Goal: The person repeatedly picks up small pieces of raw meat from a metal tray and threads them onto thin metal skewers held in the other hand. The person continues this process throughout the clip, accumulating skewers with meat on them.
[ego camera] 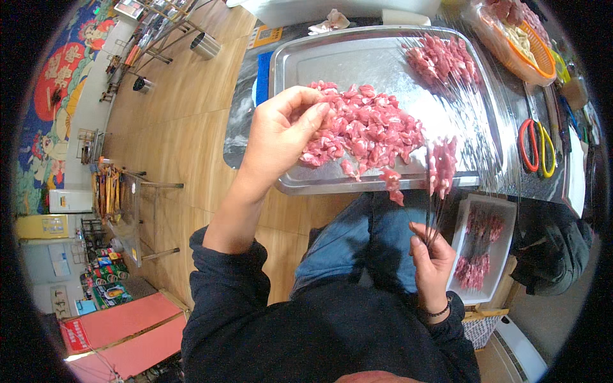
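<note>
My left hand (282, 127) reaches over the left side of a pile of small raw meat pieces (371, 127), thumb and forefinger drawn together. Whether a piece sits between the fingertips is hidden. The pile lies on a shallow metal tray (330, 62). My right hand (433, 263), below the tray's near edge, grips several thin metal skewers. A cluster of them carries threaded meat (443, 165) at the upper ends. One separate skewer leans left with a few meat pieces (392, 184) on its tip. More loaded meat skewers (443, 62) rest at the tray's far right, their bare shafts (488, 134) pointing towards me.
Right of the tray lie scissors (536, 148) with red and yellow handles. An orange basket (541, 62) holds more meat and pale pieces. A white bin (493, 277) with meat skewers stands beside my right hand. A crumpled tissue (330, 21) sits behind the tray.
</note>
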A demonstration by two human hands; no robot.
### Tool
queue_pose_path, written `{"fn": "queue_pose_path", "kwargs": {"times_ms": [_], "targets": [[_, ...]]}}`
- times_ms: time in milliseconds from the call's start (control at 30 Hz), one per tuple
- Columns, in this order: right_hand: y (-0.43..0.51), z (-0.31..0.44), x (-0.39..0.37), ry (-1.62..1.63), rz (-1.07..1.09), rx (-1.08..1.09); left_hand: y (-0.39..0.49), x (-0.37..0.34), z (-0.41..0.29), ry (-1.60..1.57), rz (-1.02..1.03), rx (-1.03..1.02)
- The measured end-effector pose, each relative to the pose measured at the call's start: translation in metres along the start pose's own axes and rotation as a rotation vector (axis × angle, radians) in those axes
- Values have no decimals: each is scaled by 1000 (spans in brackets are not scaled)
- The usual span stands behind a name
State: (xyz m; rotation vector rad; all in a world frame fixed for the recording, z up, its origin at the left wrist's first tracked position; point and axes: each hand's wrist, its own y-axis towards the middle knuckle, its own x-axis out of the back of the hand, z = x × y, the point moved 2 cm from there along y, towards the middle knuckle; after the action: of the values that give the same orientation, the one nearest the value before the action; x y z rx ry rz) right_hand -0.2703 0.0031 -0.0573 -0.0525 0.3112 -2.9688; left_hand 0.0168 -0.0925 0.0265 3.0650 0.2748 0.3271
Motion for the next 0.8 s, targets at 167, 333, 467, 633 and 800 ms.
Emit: {"fn": "queue_pose_path", "kwargs": {"times_ms": [167, 333, 467, 633, 800], "targets": [[-3, 2, -2, -29, 38, 71, -15, 3, 3, -194, -26, 92], [-3, -2, -1, -47, -17, 72, -13, 10, 7, 664, -84, -256], [-1, -6, 4, -35, -65, 48, -9, 3, 6, 858, -51, -424], [7, -7, 9, -53, -151, 75, -1, -21, -3, 1062, -27, -588], [10, -6, 7, -34, -84, 89, 4, -22, -2, 1046, -12, -598]]}}
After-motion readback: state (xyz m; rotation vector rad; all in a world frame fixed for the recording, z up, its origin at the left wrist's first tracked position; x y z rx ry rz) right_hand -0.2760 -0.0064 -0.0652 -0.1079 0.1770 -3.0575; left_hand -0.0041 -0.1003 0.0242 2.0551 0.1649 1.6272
